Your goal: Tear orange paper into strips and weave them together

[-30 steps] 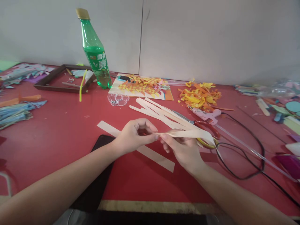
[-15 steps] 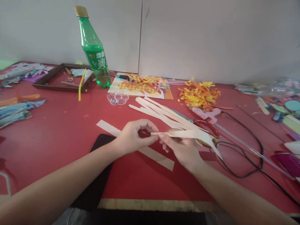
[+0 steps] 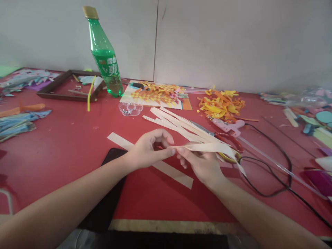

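Note:
Between my two hands a cream paper strip [image 3: 207, 147] is pinched at its narrow left end, while its free end bends down to the right. My left hand [image 3: 150, 148] closes thumb and fingers on the tip. Close beside it, my right hand [image 3: 201, 164] grips the strip between thumb and forefinger. Under my hands another flat paper strip [image 3: 173, 174] lies slantwise on the red table [image 3: 155, 207], partly hidden by my left hand. Just behind, several loose cream strips [image 3: 176, 122] lie in a bundle over scissors with red handles [image 3: 229, 140].
A green bottle [image 3: 106, 65] stands at the back beside a dark frame [image 3: 62, 98]. Yellow and orange paper scraps [image 3: 220, 105] lie behind a pink glue gun [image 3: 228, 126] with a black cord [image 3: 287, 162]. A dark flat object [image 3: 103, 204] rests under my left forearm.
My left fingers and thumb have shifted very slightly at the strip's tip, and less of the tip shows. Everything else stays in place.

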The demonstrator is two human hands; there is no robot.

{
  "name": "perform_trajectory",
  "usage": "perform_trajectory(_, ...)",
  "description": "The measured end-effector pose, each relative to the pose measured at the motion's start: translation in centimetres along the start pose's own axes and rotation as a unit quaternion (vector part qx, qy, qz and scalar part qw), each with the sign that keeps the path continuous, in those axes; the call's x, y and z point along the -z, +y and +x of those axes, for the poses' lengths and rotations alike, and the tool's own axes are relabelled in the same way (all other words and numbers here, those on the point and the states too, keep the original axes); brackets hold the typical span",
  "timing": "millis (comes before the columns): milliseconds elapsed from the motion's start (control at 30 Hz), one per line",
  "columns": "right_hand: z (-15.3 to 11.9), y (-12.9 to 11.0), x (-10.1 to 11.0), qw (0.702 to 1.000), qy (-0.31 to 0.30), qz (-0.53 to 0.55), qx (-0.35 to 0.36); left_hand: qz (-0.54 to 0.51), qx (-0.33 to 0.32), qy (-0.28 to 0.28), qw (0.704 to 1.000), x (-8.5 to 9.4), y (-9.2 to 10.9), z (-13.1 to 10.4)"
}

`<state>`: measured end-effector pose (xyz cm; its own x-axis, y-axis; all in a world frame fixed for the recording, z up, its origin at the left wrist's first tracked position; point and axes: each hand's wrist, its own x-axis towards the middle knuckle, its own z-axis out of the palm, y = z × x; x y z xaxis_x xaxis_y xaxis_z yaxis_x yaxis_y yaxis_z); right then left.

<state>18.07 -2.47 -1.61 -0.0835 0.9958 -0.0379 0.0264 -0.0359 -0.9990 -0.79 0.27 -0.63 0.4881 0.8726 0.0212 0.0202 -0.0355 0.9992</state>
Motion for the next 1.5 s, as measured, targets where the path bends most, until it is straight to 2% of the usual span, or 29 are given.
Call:
perform_trajectory(167,0.1,-0.2,0.1,0.999,-0.040,-0.009,0.010,-0.023,-0.007,0.018,1.000,0.1,0.2,0.1)
perform_trajectory(300,0.0,-0.2,0.2,0.999,-0.040,-0.012,0.022,-0.026,-0.004,0.018,0.999,0.1,0.1,0.2)
perform_trajectory(400,-0.2,-0.1,0.2,0.999,-0.032,-0.014,-0.003,-0.033,-0.002,0.009,0.999,0.0,-0.1,0.2)
perform_trajectory(567,-0.4,0.1,0.2,0.997,-0.055,-0.029,-0.034,-0.026,0.013,0.009,1.000,0.0,0.0,0.2)
perform_trajectory(800,0.0,0.2,0.2,0.999,-0.032,-0.001,-0.019,-0.005,0.013,-0.002,1.000,-0.1,0.1,0.1)
perform_trajectory(1133,-0.2,0.0,0.1,0.999,-0.048,-0.012,-0.017,-0.016,0.011,0.004,1.000,-0.2,0.1,0.1)
perform_trajectory(1300,0.2,-0.5,0.2,1.000,-0.027,-0.004,-0.016,-0.036,0.001,0.036,0.999,-0.3,0.3,0.1)
perform_trajectory(1400,0.4,-0.3,0.5,1.000,-0.001,0.018,-0.005,-0.035,-0.011,0.067,0.997,-0.1,0.2,0.2)
perform_trajectory(1500,0.6,0.0,0.7,0.999,0.016,0.045,-0.002,-0.053,-0.025,0.076,0.995,0.0,0.0,0.3)
